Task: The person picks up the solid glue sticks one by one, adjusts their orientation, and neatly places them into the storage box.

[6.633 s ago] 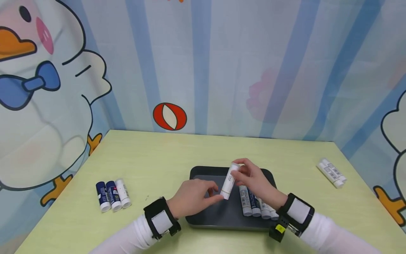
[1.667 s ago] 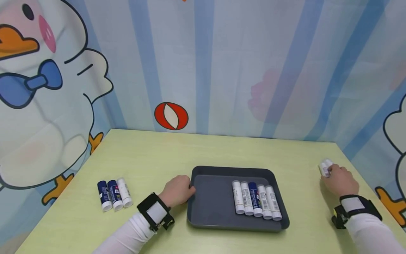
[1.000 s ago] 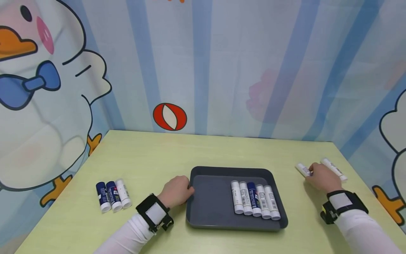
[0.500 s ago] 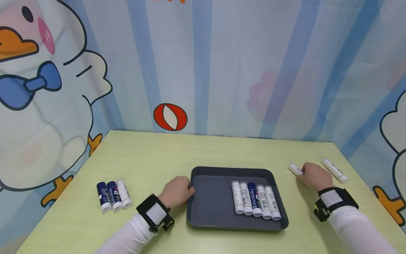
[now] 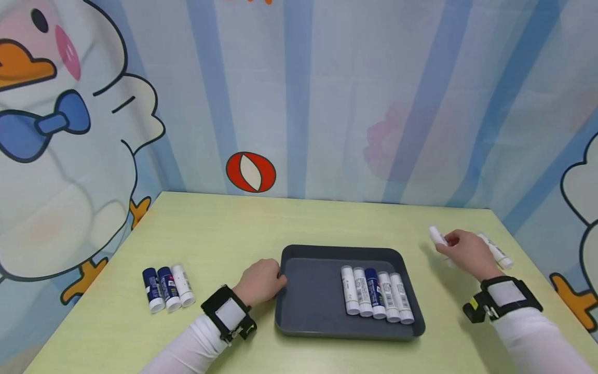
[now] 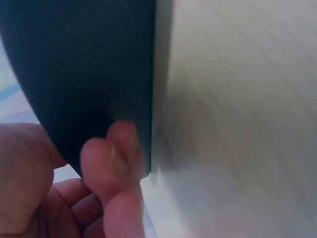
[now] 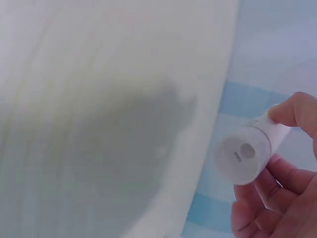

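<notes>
My right hand [image 5: 469, 253] holds a white glue stick [image 5: 437, 236] above the table, right of the tray. Thumb and fingers pinch its barrel in the right wrist view, where the round white end of the glue stick [image 7: 237, 157] faces the camera. At the tray's left side, my left hand [image 5: 260, 283] grips the rim of the dark grey tray [image 5: 299, 335]; close up, its fingers [image 6: 111, 166] lie against the tray's outer wall [image 6: 94, 64]. Several glue sticks [image 5: 350, 291] lie side by side in the tray's right half, one of them blue [image 5: 375, 293], the others white.
Another white glue stick [image 5: 497, 252] lies at the table's right, partly behind my right hand. Two blue glue sticks [image 5: 153, 290] and a white one [image 5: 182, 284] lie together on the left. A patterned curtain [image 5: 336, 104] hangs behind the table [image 5: 224, 223].
My right hand slid one white glue stick leftward from the pair at the right, then lifted it off the table. Earlier, both hands were over the tray; the left has since moved to its rim.
</notes>
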Tool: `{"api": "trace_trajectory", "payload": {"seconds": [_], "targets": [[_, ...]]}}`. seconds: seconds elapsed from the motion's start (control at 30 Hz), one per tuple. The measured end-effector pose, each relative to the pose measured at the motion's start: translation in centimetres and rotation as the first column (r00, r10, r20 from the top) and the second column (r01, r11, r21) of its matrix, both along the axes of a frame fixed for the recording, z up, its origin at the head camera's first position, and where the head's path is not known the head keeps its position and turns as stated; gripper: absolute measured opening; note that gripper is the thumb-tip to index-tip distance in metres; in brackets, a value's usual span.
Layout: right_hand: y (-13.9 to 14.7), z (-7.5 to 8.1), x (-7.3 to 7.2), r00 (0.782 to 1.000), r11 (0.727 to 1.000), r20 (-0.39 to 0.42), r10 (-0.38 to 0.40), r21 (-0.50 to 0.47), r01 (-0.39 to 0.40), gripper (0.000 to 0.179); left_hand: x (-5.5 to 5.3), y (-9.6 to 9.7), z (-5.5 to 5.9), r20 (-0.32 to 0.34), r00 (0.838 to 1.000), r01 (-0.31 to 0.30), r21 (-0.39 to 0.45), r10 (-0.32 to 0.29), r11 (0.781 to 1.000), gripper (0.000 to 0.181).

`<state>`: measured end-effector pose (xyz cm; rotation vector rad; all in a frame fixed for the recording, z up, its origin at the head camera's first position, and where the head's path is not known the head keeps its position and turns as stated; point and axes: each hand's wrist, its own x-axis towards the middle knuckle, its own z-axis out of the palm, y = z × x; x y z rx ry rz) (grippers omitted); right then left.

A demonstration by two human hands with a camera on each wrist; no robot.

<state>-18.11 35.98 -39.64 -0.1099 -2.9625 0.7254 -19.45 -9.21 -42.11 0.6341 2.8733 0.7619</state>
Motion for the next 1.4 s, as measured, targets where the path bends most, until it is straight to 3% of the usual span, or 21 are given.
{"api": "trace_trajectory", "payload": {"seconds": [0.1, 0.23, 0.6, 0.73, 0.9, 1.1, 1.23, 1.33, 1.4], "targets": [[-1.2, 1.3, 0.1, 1.000, 0.995, 0.017, -0.007, -0.102, 0.009, 0.049, 0.0, 0.0, 0.0, -0.001, 1.000, 0.002, 0.000, -0.002, 1.000, 0.041], [-3.0, 2.4, 0.0, 0.999, 0.965, 0.033, 0.024, -0.262, -0.015, 0.050, -0.1, 0.0, 0.0, 0.000, 1.000, 0.002, -0.002, -0.002, 1.000, 0.041], [-8.7, 3.3, 0.9, 0.983, 0.811, 0.038, 0.180, -0.572, -0.127, 0.035, 0.0, -0.2, 0.1, 0.001, 1.000, 0.009, -0.003, -0.009, 1.000, 0.046], [-10.4, 3.0, 1.3, 0.971, 0.780, 0.049, 0.233, -0.607, -0.156, 0.033, -0.1, -0.2, 0.1, -0.003, 1.000, 0.010, -0.014, -0.010, 1.000, 0.046], [-12.4, 2.6, 1.8, 0.956, 0.765, 0.064, 0.288, -0.615, -0.189, 0.033, -0.2, -0.1, 0.0, -0.001, 1.000, 0.020, -0.015, -0.020, 1.000, 0.045], [-14.7, 2.4, 2.2, 0.938, 0.773, 0.106, 0.329, -0.601, -0.203, 0.031, -0.2, -0.1, 0.1, 0.001, 1.000, 0.022, -0.009, -0.022, 1.000, 0.044], [-16.2, 2.1, 2.2, 0.915, 0.764, 0.140, 0.377, -0.606, -0.222, 0.029, -0.2, 0.0, 0.1, 0.003, 1.000, 0.018, -0.008, -0.018, 1.000, 0.043], [-17.3, 1.9, 2.1, 0.898, 0.775, 0.171, 0.405, -0.586, -0.238, 0.025, -0.2, 0.0, 0.1, 0.002, 1.000, 0.017, -0.010, -0.017, 1.000, 0.042], [-18.1, 1.7, 2.0, 0.895, 0.799, 0.191, 0.404, -0.550, -0.244, 0.022, -0.1, 0.0, 0.1, 0.003, 1.000, 0.019, -0.007, -0.019, 1.000, 0.042]]}}
